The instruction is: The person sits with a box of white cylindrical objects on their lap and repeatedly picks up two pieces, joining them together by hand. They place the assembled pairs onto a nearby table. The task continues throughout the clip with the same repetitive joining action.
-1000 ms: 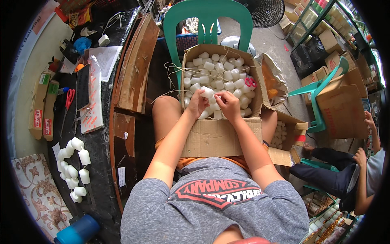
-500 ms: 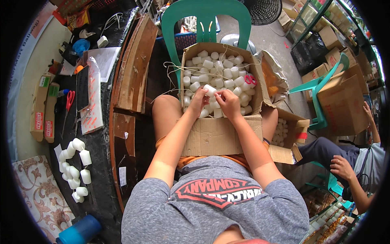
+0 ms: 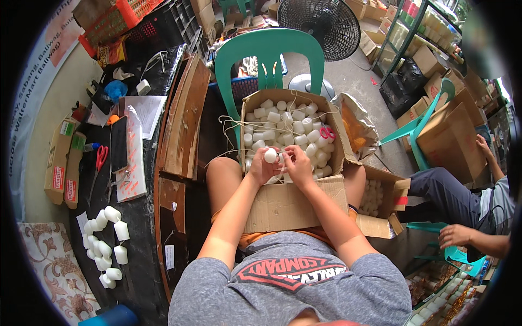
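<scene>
My left hand [image 3: 262,169] is closed around a short white cylinder [image 3: 271,156], one rounded end turned up. Close beside it on the right, the fingers of my right hand [image 3: 299,167] are pinched together near the cylinder; what lies between them is too small to make out. Both hands are over the near side of an open cardboard box [image 3: 292,204] on my lap. Many similar white cylinders [image 3: 291,117] fill the box, with pale strings [image 3: 231,122] trailing across them and over its left edge. Pink-handled scissors [image 3: 327,132] rest on the pile at the right.
A green plastic chair [image 3: 228,60] stands beyond the box, with a black fan [image 3: 321,27] behind it. On the black-covered table at left lie strung white cylinders [image 3: 103,250] and red-handled scissors [image 3: 101,155]. A smaller box [image 3: 383,225] and a seated person [image 3: 462,195] are at right.
The view has tilted, so the box and hands sit lower in it. The cylinder in my left hand has turned from lying sideways to end-up. At right, the other person's near hand has shifted.
</scene>
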The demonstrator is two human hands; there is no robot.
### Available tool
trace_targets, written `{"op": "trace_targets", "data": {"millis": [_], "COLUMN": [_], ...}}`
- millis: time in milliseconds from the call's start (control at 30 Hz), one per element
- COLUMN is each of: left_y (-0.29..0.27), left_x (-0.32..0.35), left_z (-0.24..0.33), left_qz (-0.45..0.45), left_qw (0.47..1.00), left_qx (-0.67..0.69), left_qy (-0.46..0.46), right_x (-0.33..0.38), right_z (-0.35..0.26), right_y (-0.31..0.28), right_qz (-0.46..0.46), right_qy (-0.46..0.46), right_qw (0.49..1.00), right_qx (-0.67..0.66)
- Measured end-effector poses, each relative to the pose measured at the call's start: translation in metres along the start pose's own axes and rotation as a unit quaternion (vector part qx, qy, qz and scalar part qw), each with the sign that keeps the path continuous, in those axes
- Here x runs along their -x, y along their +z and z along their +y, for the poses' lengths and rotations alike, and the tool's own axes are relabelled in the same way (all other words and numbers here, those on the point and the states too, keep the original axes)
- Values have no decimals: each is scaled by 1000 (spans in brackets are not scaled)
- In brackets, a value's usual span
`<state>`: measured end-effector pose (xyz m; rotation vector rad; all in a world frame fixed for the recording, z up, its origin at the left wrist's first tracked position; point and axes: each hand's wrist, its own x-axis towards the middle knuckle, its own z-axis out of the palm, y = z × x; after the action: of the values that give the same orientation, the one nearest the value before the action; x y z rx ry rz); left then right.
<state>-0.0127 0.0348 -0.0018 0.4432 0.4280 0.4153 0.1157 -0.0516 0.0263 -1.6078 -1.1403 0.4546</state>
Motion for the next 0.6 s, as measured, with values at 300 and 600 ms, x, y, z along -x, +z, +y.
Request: {"op": "trace_targets", "data": {"millis": [300, 600], "left_y": [-10, -4], "left_x": [5, 0], "left_z": [3, 1], "left_qz": [29, 103], "left_qw": [993, 993], "left_qx": [110, 59], "left_qy": [16, 17], "right_x": [63, 85], "right_z": [-208, -245], "right_y": [-84, -84], "right_qz": [-526, -380], "right_qy": [-266, -521], "right_qw": [683, 714], "right_qx": [-431, -273]}}
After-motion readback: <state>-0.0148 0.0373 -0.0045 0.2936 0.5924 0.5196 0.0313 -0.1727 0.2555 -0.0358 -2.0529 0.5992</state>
